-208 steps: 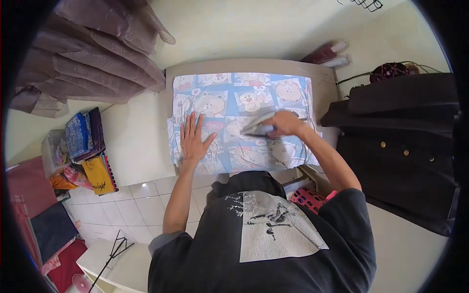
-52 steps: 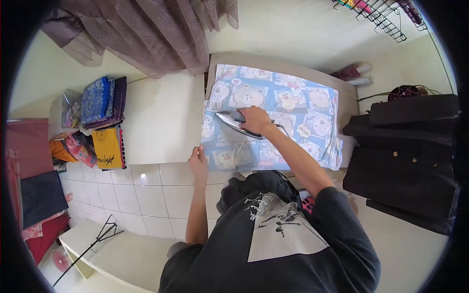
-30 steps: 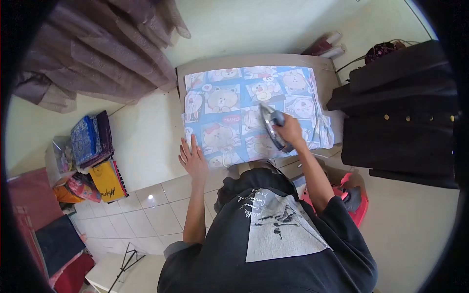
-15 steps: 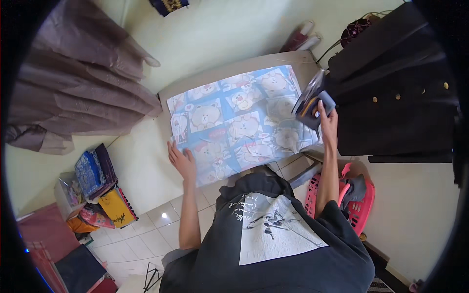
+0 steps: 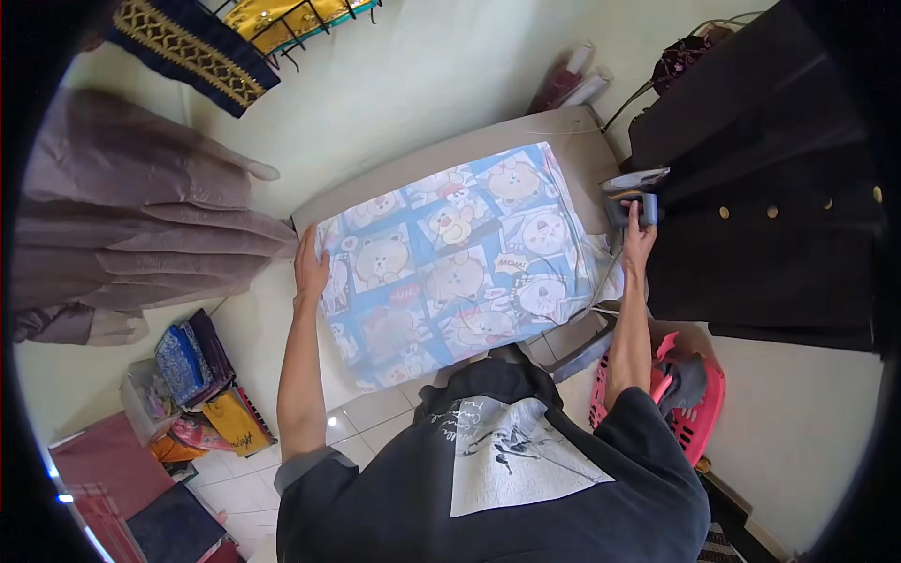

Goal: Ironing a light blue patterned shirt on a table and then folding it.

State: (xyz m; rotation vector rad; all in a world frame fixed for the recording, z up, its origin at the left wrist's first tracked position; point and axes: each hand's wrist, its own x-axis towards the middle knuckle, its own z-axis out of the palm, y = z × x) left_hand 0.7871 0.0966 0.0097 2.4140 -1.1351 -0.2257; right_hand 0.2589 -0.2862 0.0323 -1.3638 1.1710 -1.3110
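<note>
Beige surface point(image 5: 580, 169) mostly hides under patterned cloth point(image 5: 450, 263) (right hand point(image 5: 638, 249) holding iron point(image 5: 619, 199)).

Spread blue bear-print cloth point(image 5: 457, 274), iron point(image 5: 618, 199) alongside

A mauve curtain point(image 5: 160, 206) hangs at left, folded blue cloths point(image 5: 181, 361) sit lower left, a pink basket point(image 5: 719, 389) lower right, a black garment point(image 5: 751, 258) at right.

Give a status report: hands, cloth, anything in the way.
Left hand at left edge of cloth. Right hand gripping iron, off cloth's right side. Cloth spread out, rumpled at right end. Possible obstacle: dark coat close beside iron.
</note>
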